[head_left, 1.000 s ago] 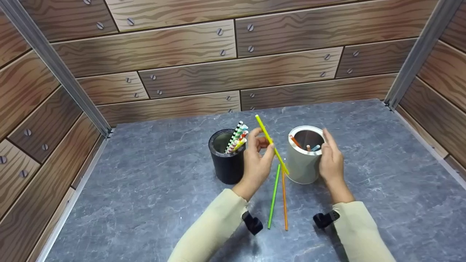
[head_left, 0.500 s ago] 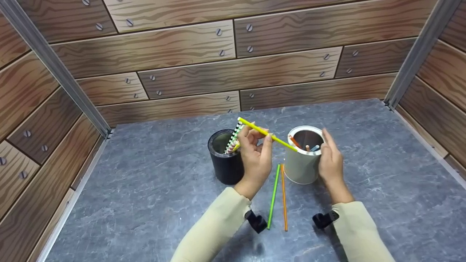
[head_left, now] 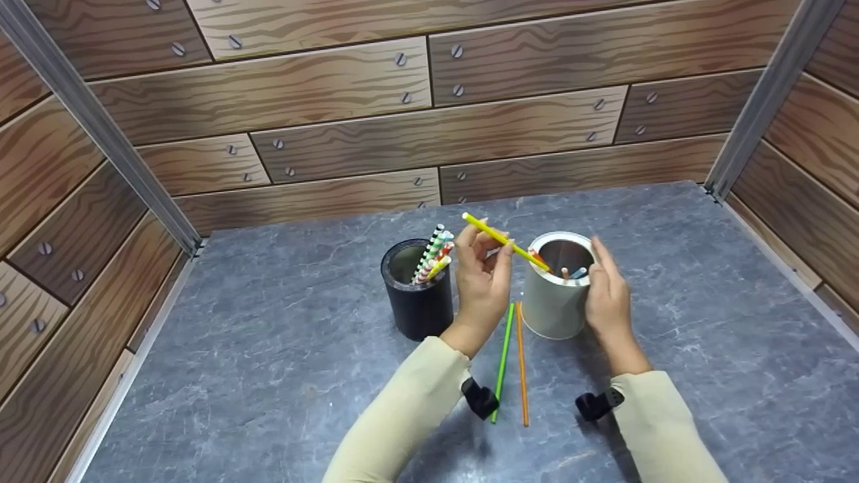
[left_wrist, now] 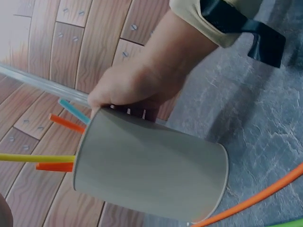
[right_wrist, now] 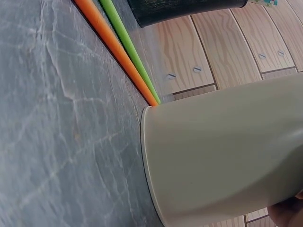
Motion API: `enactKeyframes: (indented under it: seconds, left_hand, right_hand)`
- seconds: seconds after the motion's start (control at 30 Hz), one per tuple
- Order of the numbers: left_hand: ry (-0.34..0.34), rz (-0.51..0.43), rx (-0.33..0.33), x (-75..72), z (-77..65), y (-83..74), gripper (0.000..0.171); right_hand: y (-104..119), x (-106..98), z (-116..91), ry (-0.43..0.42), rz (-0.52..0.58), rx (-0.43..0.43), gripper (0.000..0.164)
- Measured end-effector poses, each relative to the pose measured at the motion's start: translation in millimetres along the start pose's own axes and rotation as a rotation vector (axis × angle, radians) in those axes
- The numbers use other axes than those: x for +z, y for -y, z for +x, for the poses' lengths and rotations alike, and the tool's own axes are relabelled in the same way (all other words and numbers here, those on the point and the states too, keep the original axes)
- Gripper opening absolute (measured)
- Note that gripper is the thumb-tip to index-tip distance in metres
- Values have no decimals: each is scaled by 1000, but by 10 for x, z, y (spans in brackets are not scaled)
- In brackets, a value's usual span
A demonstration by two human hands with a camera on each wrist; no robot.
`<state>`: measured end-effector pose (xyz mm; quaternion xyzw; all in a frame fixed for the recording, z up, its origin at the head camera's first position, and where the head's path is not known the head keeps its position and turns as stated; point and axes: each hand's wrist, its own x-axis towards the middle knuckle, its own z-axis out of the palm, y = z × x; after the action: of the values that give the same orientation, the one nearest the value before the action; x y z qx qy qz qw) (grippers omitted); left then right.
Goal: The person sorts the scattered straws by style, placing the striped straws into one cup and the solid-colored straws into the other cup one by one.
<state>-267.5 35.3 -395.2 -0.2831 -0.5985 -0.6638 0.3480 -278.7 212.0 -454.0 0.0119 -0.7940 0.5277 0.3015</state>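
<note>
My left hand (head_left: 484,282) pinches a yellow straw (head_left: 493,233) between thumb and fingers. The straw slants down to the right, its lower end at the rim of a pale grey can (head_left: 553,312). In the left wrist view, the yellow straw (left_wrist: 38,158) meets the can's mouth beside an orange straw (left_wrist: 54,167). My right hand (head_left: 609,295) grips the can's right side; the can stands upright. Another orange straw (left_wrist: 66,123) and a light blue straw (left_wrist: 75,110) stick out of it. How deep the yellow straw reaches is hidden.
A black can (head_left: 419,312) with several striped straws (head_left: 433,255) stands left of my left hand. A green straw (head_left: 503,355) and an orange straw (head_left: 523,376) lie on the grey marbled table (head_left: 268,349). Wood-patterned walls (head_left: 335,100) enclose the back and sides.
The yellow straw has tilted from steep to flatter, its lower end rising from beside the grey can to its rim. My left hand has shifted slightly right; the right hand keeps its hold.
</note>
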Motion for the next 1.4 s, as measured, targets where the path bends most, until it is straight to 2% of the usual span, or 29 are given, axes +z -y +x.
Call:
enactKeyframes:
  seconds: [0.23,0.53,0.83,1.13,1.3,1.4]
  left_hand:
    - [18,35,-43,12,-29,41,42]
    - [43,90,-139,0,-81,61,40]
    - [54,117,-117,-12,-107,76,36]
    - [48,73,-134,-44,-167,113,30]
    - [46,76,-186,-86,-216,127,28]
    - [55,98,-240,-107,-236,116,26]
  right_hand:
    - [-3,11,0,-7,10,-50,42]
    - [-1,-5,-2,0,9,-43,43]
    - [-2,-28,-1,31,-15,-9,45]
    - [20,-35,3,40,-12,7,45]
    - [11,-30,4,39,-16,7,45]
    - [0,-27,6,33,-24,-3,45]
